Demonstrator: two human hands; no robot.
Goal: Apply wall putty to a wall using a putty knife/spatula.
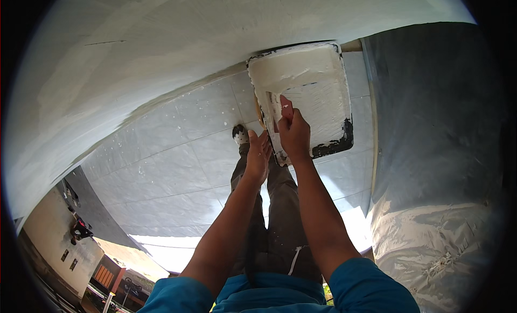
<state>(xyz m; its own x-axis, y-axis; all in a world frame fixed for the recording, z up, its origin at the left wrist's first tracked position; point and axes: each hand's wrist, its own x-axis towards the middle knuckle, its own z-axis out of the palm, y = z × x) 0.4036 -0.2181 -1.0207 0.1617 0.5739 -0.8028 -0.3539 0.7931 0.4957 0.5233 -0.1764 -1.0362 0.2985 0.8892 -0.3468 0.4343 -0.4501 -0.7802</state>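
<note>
My right hand grips the red handle of a putty knife. Its wide blade, smeared with white, lies against the left part of a black paint tray. White paste coats the tray, thick and smooth at the far end, streaked with ridges nearer me. Just left of the tray's near corner is my left hand, fingers stretched out and holding nothing. Whether it touches the tray's rim, I cannot tell.
A pale wall curves along the far side. White-spattered grey tiles lie below, with my shoe on them. Plastic sheeting covers the right side. Buildings and a motorbike show at lower left.
</note>
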